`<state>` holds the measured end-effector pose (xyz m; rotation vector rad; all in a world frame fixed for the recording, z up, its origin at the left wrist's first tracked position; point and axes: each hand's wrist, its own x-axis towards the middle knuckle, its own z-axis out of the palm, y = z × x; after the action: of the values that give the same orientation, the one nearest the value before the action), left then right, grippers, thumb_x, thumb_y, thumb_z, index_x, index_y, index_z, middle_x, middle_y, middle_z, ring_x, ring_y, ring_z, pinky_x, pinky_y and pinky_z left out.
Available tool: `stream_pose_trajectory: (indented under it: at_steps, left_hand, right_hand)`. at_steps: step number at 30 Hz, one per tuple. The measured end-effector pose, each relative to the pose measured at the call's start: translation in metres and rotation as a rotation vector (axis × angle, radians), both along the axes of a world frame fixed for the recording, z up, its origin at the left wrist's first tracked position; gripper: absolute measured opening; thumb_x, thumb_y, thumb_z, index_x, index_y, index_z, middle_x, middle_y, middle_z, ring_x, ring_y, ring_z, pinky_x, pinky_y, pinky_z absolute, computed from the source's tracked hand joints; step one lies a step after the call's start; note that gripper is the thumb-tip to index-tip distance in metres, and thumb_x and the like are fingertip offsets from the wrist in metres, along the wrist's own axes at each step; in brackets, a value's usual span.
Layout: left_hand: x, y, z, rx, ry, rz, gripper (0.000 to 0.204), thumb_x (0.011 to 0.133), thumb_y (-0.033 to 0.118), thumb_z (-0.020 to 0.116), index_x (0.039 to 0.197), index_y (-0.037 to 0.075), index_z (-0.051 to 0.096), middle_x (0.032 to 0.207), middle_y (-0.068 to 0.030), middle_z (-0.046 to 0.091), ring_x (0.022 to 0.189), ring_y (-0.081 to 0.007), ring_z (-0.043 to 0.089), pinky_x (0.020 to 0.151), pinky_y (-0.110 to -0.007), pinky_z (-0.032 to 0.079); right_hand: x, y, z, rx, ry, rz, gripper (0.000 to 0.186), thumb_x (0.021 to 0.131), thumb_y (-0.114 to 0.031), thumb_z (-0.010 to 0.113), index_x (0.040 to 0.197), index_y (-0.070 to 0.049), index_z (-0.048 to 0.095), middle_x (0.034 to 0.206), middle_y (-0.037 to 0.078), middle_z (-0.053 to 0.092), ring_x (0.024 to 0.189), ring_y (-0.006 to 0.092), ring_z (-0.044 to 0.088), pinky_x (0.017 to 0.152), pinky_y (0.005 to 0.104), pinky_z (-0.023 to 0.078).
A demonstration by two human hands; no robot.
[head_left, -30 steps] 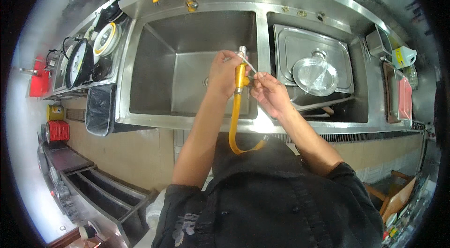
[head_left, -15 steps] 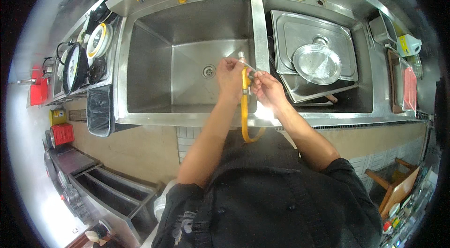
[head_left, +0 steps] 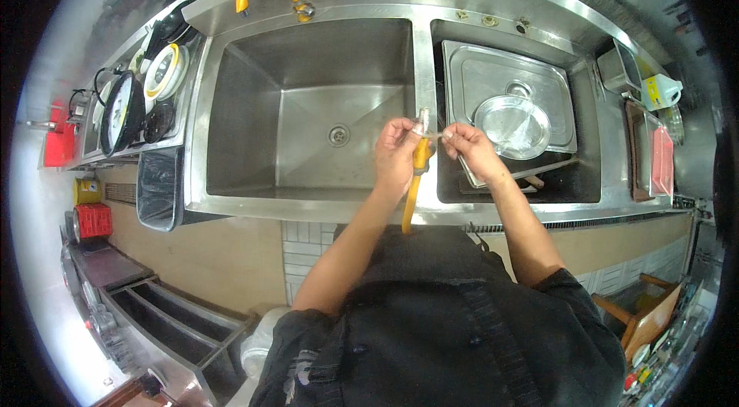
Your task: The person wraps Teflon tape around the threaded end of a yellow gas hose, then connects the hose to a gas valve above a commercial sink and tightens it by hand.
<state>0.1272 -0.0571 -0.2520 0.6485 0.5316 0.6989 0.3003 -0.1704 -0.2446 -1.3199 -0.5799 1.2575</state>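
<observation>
We see the left hand (head_left: 396, 149) closed around a yellow hose (head_left: 414, 185) near its metal end. The right hand (head_left: 468, 149) pinches that end with its fingers (head_left: 446, 133), over the steel sink (head_left: 308, 122).

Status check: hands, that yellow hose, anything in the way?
Left hand grips yellow hose below its metal end. Right hand pinches the tip. Over sink divider; nothing blocking.

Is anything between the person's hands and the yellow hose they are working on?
Nothing visible. The left hand already grips the yellow hose near its metal end, and the right hand pinches something thin at that end, above the sink divider.
</observation>
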Motion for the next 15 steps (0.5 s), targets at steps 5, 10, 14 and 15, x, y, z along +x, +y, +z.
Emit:
stream_pose_trajectory:
  at_steps: [5, 10, 14, 15]
  left_hand:
    - [0.002, -0.008, 0.000, 0.012, -0.154, -0.022, 0.010, 0.109, 0.004, 0.067, 0.115, 0.007, 0.060, 0.122, -0.0085, 0.068, 0.106, -0.0325, 0.077, 0.085, -0.043, 0.066]
    - [-0.001, -0.011, 0.004, -0.055, -0.170, -0.084, 0.011, 0.108, 0.001, 0.066, 0.115, 0.007, 0.060, 0.123, -0.0090, 0.066, 0.106, -0.0328, 0.076, 0.089, -0.043, 0.064]
    - [-0.005, -0.012, 0.010, 0.001, -0.176, -0.077, 0.010, 0.109, 0.003, 0.065, 0.116, 0.007, 0.060, 0.122, -0.0089, 0.066, 0.107, -0.0322, 0.075, 0.089, -0.043, 0.064]
    - [-0.007, -0.012, 0.012, 0.019, -0.187, -0.072, 0.010, 0.109, 0.003, 0.065, 0.116, 0.007, 0.060, 0.122, -0.0090, 0.066, 0.107, -0.0324, 0.075, 0.089, -0.043, 0.064]
  right_hand:
    - [0.040, 0.017, 0.013, -0.060, -0.259, 0.318, 0.017, 0.110, -0.022, 0.068, 0.110, -0.007, 0.073, 0.089, -0.002, 0.071, 0.082, 0.0087, 0.063, 0.076, 0.0261, 0.051]
    - [0.064, 0.052, 0.034, -0.029, -0.355, 0.615, 0.016, 0.109, -0.020, 0.070, 0.111, -0.006, 0.076, 0.092, -0.001, 0.073, 0.083, 0.0105, 0.064, 0.079, 0.0288, 0.053]
    - [0.079, 0.062, 0.061, -0.099, -0.576, 0.810, 0.017, 0.105, -0.020, 0.070, 0.108, -0.005, 0.077, 0.087, -0.001, 0.072, 0.083, 0.0119, 0.065, 0.078, 0.0319, 0.053]
    - [0.080, 0.059, 0.067, -0.133, -0.611, 0.833, 0.017, 0.104, -0.019, 0.070, 0.108, -0.005, 0.077, 0.086, 0.000, 0.072, 0.082, 0.0121, 0.065, 0.077, 0.0318, 0.053]
